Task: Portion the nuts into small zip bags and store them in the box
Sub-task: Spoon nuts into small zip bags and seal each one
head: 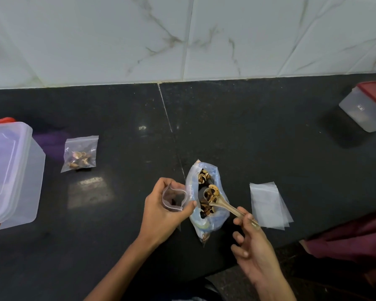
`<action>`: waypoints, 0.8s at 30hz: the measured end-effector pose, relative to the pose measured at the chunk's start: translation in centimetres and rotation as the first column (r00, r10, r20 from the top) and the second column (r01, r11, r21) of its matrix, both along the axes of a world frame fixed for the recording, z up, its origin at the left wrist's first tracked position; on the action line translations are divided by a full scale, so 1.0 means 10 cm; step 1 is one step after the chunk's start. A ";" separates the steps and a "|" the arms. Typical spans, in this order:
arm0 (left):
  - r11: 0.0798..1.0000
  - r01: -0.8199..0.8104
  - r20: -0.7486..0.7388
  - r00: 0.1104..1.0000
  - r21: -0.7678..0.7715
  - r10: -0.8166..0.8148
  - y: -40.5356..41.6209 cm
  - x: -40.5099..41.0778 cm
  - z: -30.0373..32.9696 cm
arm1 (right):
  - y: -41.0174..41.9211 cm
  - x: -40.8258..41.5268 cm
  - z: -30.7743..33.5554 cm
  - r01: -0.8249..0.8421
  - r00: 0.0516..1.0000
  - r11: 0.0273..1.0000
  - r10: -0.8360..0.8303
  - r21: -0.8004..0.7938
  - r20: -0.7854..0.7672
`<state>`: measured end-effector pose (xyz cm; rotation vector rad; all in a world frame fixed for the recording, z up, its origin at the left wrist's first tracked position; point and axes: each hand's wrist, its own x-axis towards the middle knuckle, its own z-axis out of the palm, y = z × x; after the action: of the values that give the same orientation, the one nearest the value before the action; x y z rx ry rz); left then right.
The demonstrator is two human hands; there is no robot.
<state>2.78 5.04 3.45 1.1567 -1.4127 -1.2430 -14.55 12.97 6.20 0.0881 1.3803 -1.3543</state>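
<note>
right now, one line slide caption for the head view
Right hand lifts a spoon of nuts from the big bag toward the open zip bag in the left hand.

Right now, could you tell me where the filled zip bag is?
The filled zip bag lies on the dark counter, left in the head view, just right of the clear box.
</note>
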 end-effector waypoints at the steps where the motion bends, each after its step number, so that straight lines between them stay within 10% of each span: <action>1: 0.999 -0.009 0.001 1.000 -0.044 0.009 0.00 0.00 0.00 | 0.01 0.00 0.04 0.000 1.000 1.000 0.000 -0.009 -0.003; 9: 0.985 -0.006 0.006 1.000 -0.172 0.007 0.01 0.02 -0.04 | 0.04 0.18 0.52 -0.146 0.986 0.980 0.134 -0.135 -0.096; 14: 0.992 -0.001 -0.028 1.000 -0.125 -0.002 0.02 0.01 -0.04 | 0.03 0.45 0.55 -0.346 0.861 0.926 0.249 -0.152 -0.443; 24: 0.996 0.017 -0.052 0.998 -0.086 -0.022 0.03 0.01 -0.02 | 0.08 0.75 0.32 -0.612 0.027 0.791 0.027 0.005 -0.999</action>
<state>2.84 5.33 3.28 1.0468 -1.4269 -1.2064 -7.10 13.72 9.44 -1.7796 1.8821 -1.1958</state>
